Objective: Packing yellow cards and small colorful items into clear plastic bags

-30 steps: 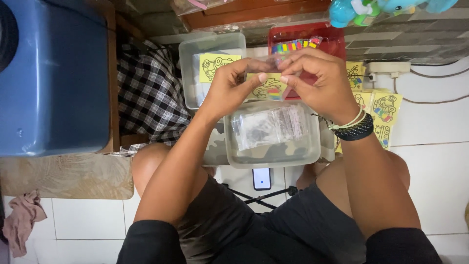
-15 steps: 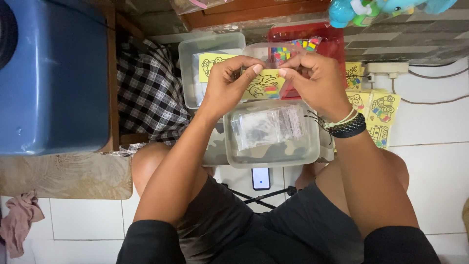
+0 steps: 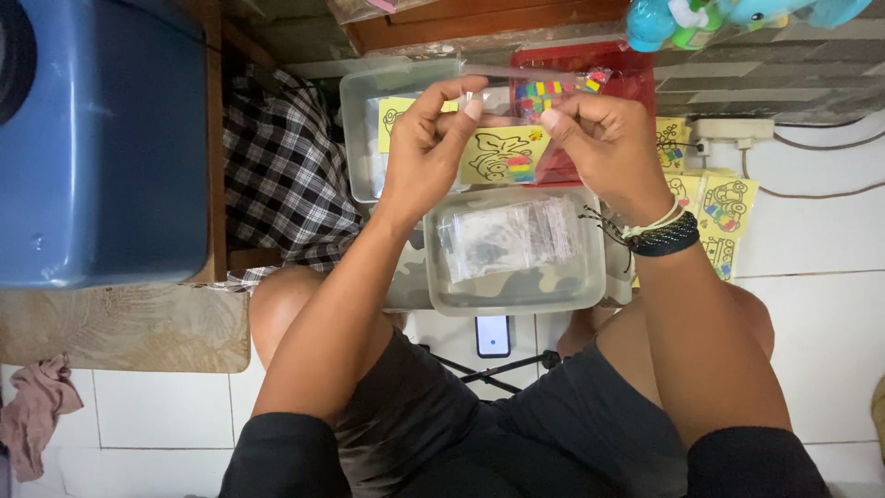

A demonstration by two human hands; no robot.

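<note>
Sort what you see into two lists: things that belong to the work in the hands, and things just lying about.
In use: left hand, right hand, yellow picture card, clear tub of plastic sleeves, red basket.
Lying about: blue bin, checked cloth, phone, pink rag.

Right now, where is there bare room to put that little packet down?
Bare white tiled floor right of the knee, below the yellow picture cards. It is crowded ahead: clear plastic tubs, red basket, checked cloth.
</note>
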